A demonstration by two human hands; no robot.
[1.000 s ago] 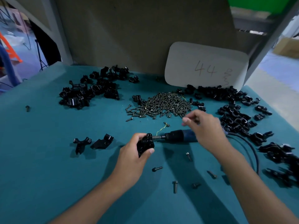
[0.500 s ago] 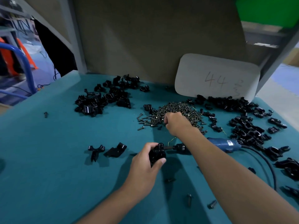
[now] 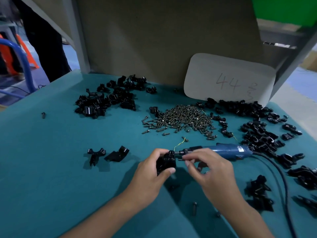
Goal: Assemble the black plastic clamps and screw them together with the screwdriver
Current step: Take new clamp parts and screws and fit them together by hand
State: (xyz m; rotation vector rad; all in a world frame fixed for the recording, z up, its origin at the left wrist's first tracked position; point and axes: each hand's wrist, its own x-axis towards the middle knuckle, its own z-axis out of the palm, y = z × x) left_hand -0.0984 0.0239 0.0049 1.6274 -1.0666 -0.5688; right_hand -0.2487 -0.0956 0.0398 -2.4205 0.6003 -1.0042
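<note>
We see left hand [image 3: 151, 170] gripping black plastic clamp [image 3: 166, 163]; right hand [image 3: 208, 166] fingers [image 3: 186, 158] pinch small dark screw [image 3: 180, 159], just right of clamp, axis horizontal toward it.

left hand [image 3: 151, 172] hides most of the clamp [image 3: 166, 162].

Table: teal-covered table top [image 3: 51, 169] fills the near and middle scene.
Back panel: plain brown board [image 3: 163, 40] stands upright along the table's far edge.
Card: white rounded card [image 3: 229, 79] marked "44" leans against the board, far right.
Frame: grey metal post [image 3: 77, 35] at far left; grey slanted strut [image 3: 295, 54] at far right.
Left background: blue tube [image 3: 24, 60], orange object [image 3: 10, 54], bluish floor.
Right background: pale floor [image 3: 298, 93]; green surface [image 3: 283, 9] top right.
Light: dim, soft shadows.
</note>
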